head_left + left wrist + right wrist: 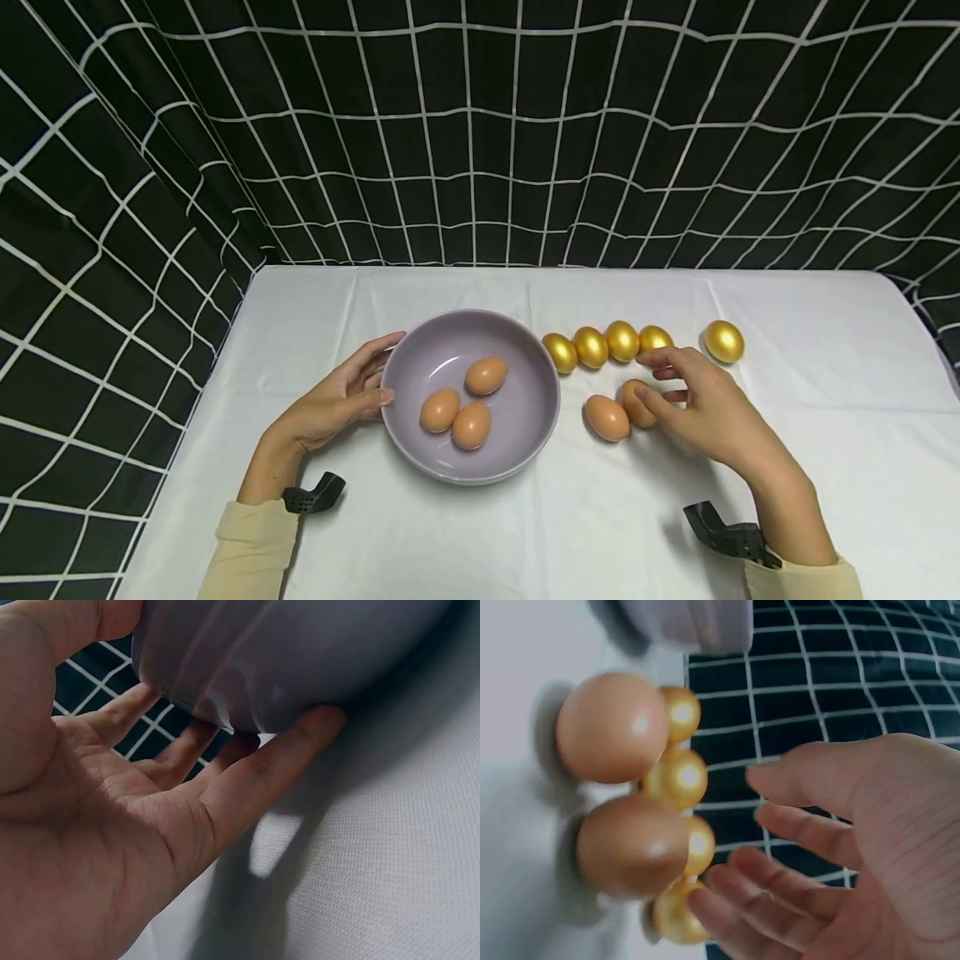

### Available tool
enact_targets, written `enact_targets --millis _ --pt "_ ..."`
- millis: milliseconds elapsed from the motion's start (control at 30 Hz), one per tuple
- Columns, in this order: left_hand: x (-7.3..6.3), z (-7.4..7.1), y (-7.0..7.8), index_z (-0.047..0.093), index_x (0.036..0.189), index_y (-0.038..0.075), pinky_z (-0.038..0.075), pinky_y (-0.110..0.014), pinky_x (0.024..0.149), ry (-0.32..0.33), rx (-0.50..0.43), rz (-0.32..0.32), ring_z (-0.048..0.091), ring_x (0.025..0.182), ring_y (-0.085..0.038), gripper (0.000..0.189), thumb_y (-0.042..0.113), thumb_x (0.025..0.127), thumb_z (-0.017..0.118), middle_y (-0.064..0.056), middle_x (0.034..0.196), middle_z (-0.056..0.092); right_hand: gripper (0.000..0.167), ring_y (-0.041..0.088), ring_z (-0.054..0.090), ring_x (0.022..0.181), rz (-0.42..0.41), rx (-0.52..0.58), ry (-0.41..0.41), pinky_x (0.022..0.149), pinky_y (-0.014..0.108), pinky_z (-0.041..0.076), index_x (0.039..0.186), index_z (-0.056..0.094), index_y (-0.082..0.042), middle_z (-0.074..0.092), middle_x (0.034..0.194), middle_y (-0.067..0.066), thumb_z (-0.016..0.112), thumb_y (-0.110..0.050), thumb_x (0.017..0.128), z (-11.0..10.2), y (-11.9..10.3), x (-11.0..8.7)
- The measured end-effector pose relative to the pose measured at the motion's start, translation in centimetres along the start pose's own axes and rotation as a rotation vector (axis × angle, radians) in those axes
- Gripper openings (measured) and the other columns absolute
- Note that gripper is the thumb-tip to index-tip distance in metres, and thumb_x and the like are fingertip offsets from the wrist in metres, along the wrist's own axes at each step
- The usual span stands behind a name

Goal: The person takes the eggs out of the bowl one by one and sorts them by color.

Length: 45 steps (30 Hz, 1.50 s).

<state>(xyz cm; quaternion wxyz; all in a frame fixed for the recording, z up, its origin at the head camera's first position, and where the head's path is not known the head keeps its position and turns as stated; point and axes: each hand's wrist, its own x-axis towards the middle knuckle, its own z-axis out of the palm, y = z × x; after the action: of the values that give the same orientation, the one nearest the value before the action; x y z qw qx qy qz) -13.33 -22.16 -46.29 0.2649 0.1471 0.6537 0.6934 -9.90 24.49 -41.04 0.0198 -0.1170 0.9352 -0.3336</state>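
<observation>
At the left of a mauve bowl (517, 417), my left hand (341, 396) holds it, thumb at the rim and fingers against the outer wall. In the left wrist view the fingertips reach the bowl's lower side (300, 652). Three brown eggs (487, 376) lie inside the bowl. Two more sit side by side on the cloth to its right: a left brown egg (606, 418) and a right brown egg (634, 405). My right hand (701, 404) hovers by the right one, fingers parted, partly covering it. The right wrist view shows nothing between thumb and fingers.
A row of several gold eggs (591, 347) runs behind the two brown eggs, its right end close to the right fingertips. One separate gold egg (723, 342) lies farther right. White cloth (465, 542) covers the table; black netted-pattern curtains (487, 142) rise behind and at left.
</observation>
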Motion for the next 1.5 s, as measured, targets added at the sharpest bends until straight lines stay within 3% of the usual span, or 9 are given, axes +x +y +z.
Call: enact_targets --millis 100,167,267,433,633,733,867,967,1500 --pt "0.2 0.0 -0.1 0.023 0.169 0.021 0.060 -0.037 0.100 -0.001 0.001 -0.002 0.043 0.150 -0.023 0.080 0.001 0.101 0.060 -0.016 0.172 0.027 0.035 0.030 0.065 0.116 -0.095 0.027 0.081 0.092 0.014 0.056 0.132 0.066 -0.005 0.068 0.128 0.016 0.074 -0.015 0.099 0.4 -1.1 0.3" --pt "0.3 0.1 -0.2 0.023 0.169 0.022 0.060 -0.037 0.101 -0.004 0.001 -0.005 0.042 0.151 -0.024 0.080 0.002 0.101 0.061 -0.015 0.172 0.027 0.035 0.026 0.065 0.115 -0.143 0.041 0.105 0.092 0.006 0.050 0.132 0.066 -0.009 0.069 0.128 0.011 0.074 -0.012 0.098 0.6 -2.1 0.7" --pt "0.2 0.1 -0.4 0.023 0.169 0.023 0.060 -0.036 0.102 -0.006 -0.001 -0.002 0.041 0.151 -0.023 0.079 0.003 0.102 0.061 -0.014 0.172 0.027 0.038 0.023 0.065 0.116 -0.194 0.068 0.079 0.096 0.018 0.056 0.135 0.064 -0.015 0.069 0.129 0.005 0.073 -0.010 0.098 1.1 -4.0 1.7" --pt "-1.1 -0.3 -0.6 0.023 0.168 0.021 0.060 -0.034 0.101 0.010 0.001 0.006 0.047 0.146 -0.011 0.078 0.003 0.103 0.061 -0.016 0.171 0.028 0.038 0.026 0.070 0.115 -0.315 0.083 -0.053 0.099 0.048 0.060 0.136 0.065 -0.014 0.069 0.129 0.005 0.072 -0.009 0.099 2.3 -7.9 4.4" --pt "-2.3 -1.0 -0.5 0.021 0.168 0.017 0.061 -0.035 0.100 0.019 0.018 0.034 0.050 0.143 -0.006 0.078 0.002 0.103 0.060 -0.021 0.171 0.025 0.033 0.020 0.066 0.116 -0.454 -0.011 -0.294 0.105 0.042 0.055 0.132 0.069 -0.017 0.067 0.128 0.000 0.071 -0.017 0.100 4.3 -12.0 7.8" --pt "-2.1 -0.9 -0.5 0.021 0.168 0.018 0.060 -0.035 0.100 0.007 0.018 0.039 0.049 0.144 -0.007 0.078 0.002 0.103 0.060 -0.019 0.171 0.025 0.032 0.019 0.065 0.114 -0.479 -0.117 -0.410 0.097 0.042 0.057 0.131 0.070 -0.018 0.066 0.129 0.001 0.069 -0.015 0.099 5.3 -13.3 9.0" --pt "-1.4 -0.5 -0.5 0.021 0.168 0.019 0.060 -0.034 0.102 -0.003 0.008 0.040 0.048 0.145 -0.009 0.077 0.001 0.104 0.059 -0.016 0.170 0.028 0.030 0.019 0.063 0.107 -0.489 -0.263 -0.529 0.091 0.040 0.057 0.129 0.071 -0.017 0.066 0.124 0.004 0.064 -0.012 0.100 6.2 -13.9 10.0" --pt "-0.9 -0.2 -0.6 0.021 0.169 0.019 0.059 -0.034 0.102 -0.008 0.001 0.036 0.048 0.145 -0.009 0.077 0.002 0.104 0.059 -0.017 0.169 0.029 0.026 0.020 0.063 0.102 -0.505 -0.301 -0.574 0.096 0.039 0.056 0.126 0.073 -0.012 0.068 0.117 0.006 0.061 -0.011 0.103 6.7 -13.7 10.4" --pt "-0.1 0.2 -0.1 0.022 0.169 0.020 0.060 -0.034 0.102 -0.015 0.023 0.024 0.049 0.144 -0.009 0.077 0.001 0.103 0.058 -0.019 0.170 0.028 0.018 0.019 0.059 0.079 -0.517 -0.364 -0.564 0.079 0.035 0.056 0.117 0.071 -0.010 0.062 0.101 0.009 0.062 -0.012 0.102 7.7 -13.1 10.5"
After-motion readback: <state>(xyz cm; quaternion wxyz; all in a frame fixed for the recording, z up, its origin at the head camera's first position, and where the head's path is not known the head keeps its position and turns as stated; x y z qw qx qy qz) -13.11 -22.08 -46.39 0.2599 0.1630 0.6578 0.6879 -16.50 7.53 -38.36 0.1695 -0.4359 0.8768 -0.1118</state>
